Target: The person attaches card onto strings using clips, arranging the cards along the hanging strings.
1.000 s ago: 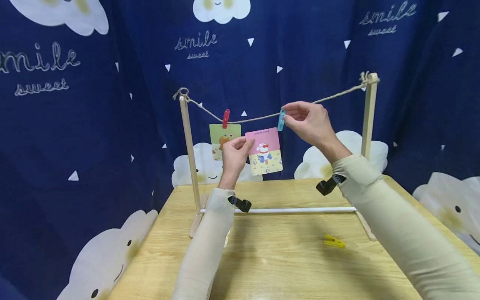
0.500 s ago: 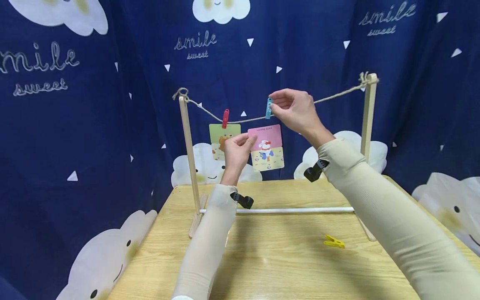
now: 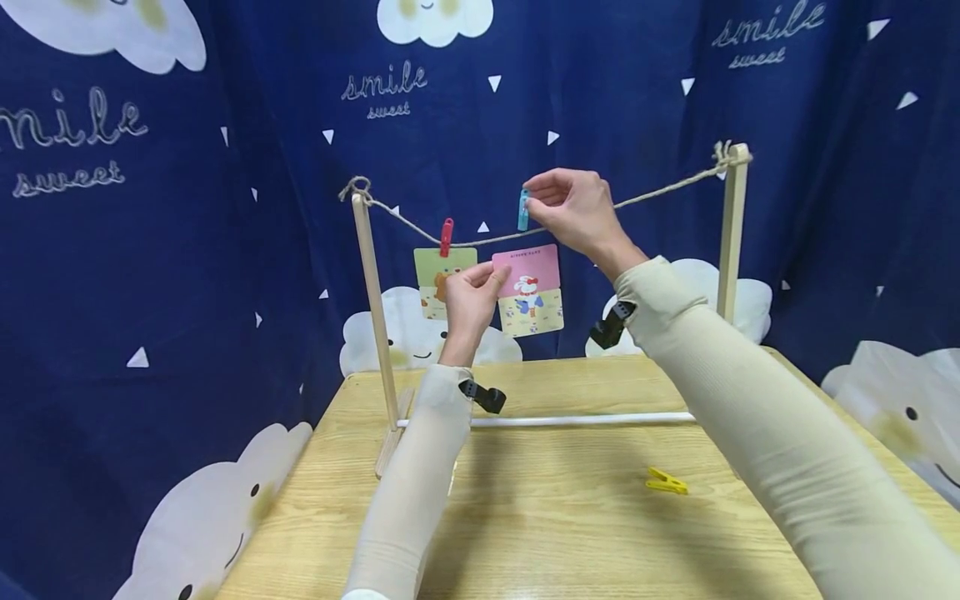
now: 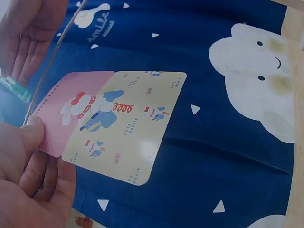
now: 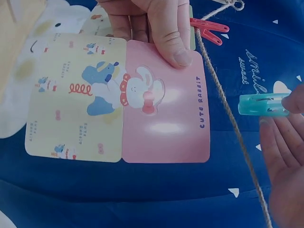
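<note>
Card (image 3: 529, 292); clothespin (image 3: 522, 212) (hands (image 3: 471, 302) (image 3: 576, 208) aloft; right higher)

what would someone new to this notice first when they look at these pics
Probably the pink-and-yellow rabbit card, held in the left grip just below the rope, near the middle of the head view. Next, the turquoise clothespin in the right grip, close to the rope but not on it. The red clothespin also stands out, farther left on the rope, against the dark blue curtain.
</note>
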Demonstrator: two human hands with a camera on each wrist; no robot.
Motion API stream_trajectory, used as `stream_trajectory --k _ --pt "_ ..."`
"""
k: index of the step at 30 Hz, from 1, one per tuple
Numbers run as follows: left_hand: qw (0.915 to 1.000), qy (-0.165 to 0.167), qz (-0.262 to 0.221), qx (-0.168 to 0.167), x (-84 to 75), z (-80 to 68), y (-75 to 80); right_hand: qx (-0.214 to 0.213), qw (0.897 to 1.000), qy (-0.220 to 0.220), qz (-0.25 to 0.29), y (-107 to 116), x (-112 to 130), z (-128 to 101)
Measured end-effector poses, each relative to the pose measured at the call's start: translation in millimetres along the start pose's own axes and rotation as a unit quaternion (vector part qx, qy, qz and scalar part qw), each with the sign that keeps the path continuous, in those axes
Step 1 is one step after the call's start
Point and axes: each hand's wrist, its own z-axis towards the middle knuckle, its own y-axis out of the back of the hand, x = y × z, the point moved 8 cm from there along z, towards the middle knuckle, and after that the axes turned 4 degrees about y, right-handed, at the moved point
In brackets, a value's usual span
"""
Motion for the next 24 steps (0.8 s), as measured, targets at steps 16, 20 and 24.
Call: stream_trajectory --k 16,20,24 --pt "0.9997 0.007 -0.025 -0.002 4.6 -1.1 2.0 0.031 0.999 -0.030 -0.024 -11.5 -14.8 0.4" --pt "0.9995 0.013 -0.030 -0.001 6.4 -2.0 2.7 0.042 0.998 -0.048 -0.031 -14.2 -18.9 -1.2" --pt "0.9994 0.005 -0.034 -0.002 5.1 -0.2 3.2 0.055 0.996 -0.061 -0.028 -16.8 -21.1 -2.3"
